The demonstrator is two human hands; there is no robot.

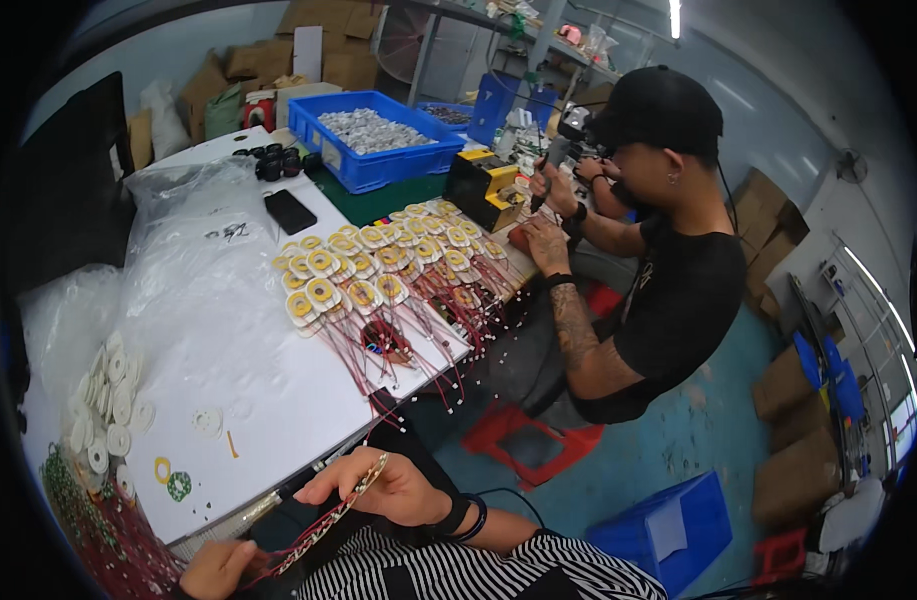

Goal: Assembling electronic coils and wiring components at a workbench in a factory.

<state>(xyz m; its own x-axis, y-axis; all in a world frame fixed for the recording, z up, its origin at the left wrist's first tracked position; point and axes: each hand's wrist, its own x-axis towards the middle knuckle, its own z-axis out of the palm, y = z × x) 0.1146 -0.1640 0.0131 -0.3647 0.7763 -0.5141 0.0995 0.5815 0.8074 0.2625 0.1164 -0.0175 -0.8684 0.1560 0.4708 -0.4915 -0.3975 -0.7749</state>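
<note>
A thin bundle of red wires [318, 532], lined with small pale pieces, runs slantwise between my hands in front of the table edge. My right hand [403, 490] is closed around its upper end, fingers pointing left. At the lower left, my left hand [218, 570] pinches the red strands at the other end; the frame's edge cuts part of it off. Close by on the white table lie a yellow ring [162, 470], a green round circuit board [179, 487] and a small yellow strip [232, 445].
White round discs [118, 400] and green-and-red wires [88, 520] pile at left. Rows of yellow-centred white discs with red leads [363, 265] cover the table's right. A phone [290, 212], plastic bags [193, 250] and blue bin [363, 180] lie beyond. A co-worker [668, 260] sits right.
</note>
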